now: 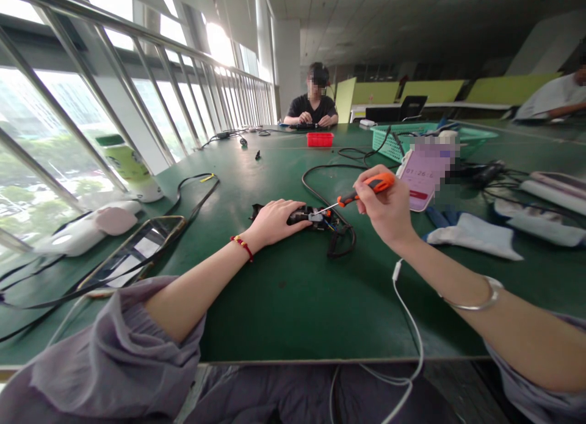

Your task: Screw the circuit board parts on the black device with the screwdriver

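In the head view a black device with exposed wires and a small grey part (315,217) lies on the green table, a dark cable leading off its right end. My left hand (280,219) is closed over the device's left part and presses it to the table; its palm hides much of it. In my right hand (384,207) is a screwdriver (348,198) with an orange and black handle. Its thin shaft slants down to the left, and the tip is at the grey part; whether it sits in a screw is too small to tell.
A propped phone (423,177), white-and-blue gloves (473,233) and a green basket (389,142) lie to the right. A red box (319,140) stands farther back, before a seated person (312,104). At left are another phone (137,253), a black strap and a green-white cup (130,168).
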`<state>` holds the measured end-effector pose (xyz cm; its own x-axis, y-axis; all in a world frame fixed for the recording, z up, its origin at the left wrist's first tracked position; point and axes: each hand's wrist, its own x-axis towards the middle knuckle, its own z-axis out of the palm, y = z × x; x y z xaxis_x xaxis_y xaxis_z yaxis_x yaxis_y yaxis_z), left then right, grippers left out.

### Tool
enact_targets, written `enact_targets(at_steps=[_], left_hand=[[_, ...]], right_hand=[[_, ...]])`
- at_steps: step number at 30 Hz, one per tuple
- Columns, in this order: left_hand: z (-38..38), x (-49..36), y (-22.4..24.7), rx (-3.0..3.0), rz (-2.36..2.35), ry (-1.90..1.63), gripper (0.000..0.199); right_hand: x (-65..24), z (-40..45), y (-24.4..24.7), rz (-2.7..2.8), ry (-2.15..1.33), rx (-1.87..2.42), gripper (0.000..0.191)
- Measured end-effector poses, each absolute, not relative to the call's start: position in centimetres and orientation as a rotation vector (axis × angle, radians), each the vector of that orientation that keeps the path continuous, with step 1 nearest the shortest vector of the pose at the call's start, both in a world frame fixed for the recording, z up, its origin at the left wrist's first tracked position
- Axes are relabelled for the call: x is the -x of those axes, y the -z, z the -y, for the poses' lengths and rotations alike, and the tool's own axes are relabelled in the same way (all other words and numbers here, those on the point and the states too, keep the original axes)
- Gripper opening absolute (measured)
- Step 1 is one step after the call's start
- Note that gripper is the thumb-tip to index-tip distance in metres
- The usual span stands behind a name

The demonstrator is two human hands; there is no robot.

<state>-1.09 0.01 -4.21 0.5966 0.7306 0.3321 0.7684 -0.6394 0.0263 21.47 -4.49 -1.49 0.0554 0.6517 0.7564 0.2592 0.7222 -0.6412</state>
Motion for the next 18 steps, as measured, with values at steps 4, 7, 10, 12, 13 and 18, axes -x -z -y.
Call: enact_targets(at_steps=[4,7,10,12,13,18], left_hand=[[-0.01,1.1,4.2,2.697,1.269,0.472,0.057],[-0.01,1.07,4.15,2.693,1.263,0.469,0.057],[0.04,1.03,4.13,2.691,1.265,0.467,0.057],[0.08,1.02,4.14,2.691,1.268,0.466,0.056],[0.1,1.02,4.15,2.691,1.268,0.465,0.056],[0.11,1.01,4.2,2.691,1.262,0.466,0.055]], right_hand=[[-21.61,4.36,1.48,1.513,-0.329,0.786,0.018],[-21.72,4.28,1.49,1.496,-0.312,0.79,0.019],[-21.69,4.35,1.48,1.485,-0.301,0.773,0.019],[-21.57,4.45,1.51,1.492,-0.321,0.768,0.019],[-21.48,4.51,1.55,1.5,-0.337,0.772,0.018],[-21.21,4.62,1.8,1.559,-0.358,0.832,0.015]])
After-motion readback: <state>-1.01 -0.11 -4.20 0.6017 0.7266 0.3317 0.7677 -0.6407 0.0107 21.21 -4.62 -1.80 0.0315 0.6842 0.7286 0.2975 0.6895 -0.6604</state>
